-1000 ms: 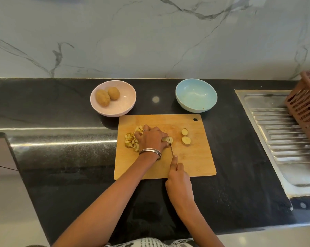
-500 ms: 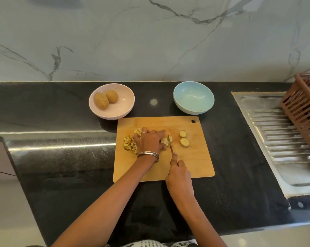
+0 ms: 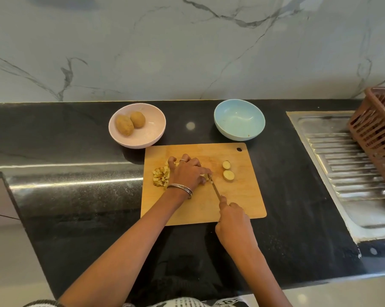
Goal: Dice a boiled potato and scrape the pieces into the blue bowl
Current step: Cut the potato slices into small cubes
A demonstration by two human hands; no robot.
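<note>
A wooden cutting board (image 3: 238, 202) lies on the black counter. My left hand (image 3: 188, 171) presses down on a potato piece that it mostly hides, at the board's middle. My right hand (image 3: 233, 220) grips a knife (image 3: 214, 188) whose blade tip meets the left fingertips. A heap of diced potato (image 3: 161, 176) sits on the board just left of my left hand. Two round potato slices (image 3: 227, 171) lie to the right of the blade. The blue bowl (image 3: 239, 118) stands behind the board, with only a few crumbs inside.
A pink bowl (image 3: 151, 138) with two whole potatoes (image 3: 129, 122) stands behind the board's left corner. A steel sink drainboard (image 3: 342, 165) lies to the right, with a brown plastic basket (image 3: 377, 134) on it. A marble wall rises behind the counter.
My left hand has slid slightly right over the potato piece, which showed beside the blade before and is now hidden. The knife stays at the same spot.
</note>
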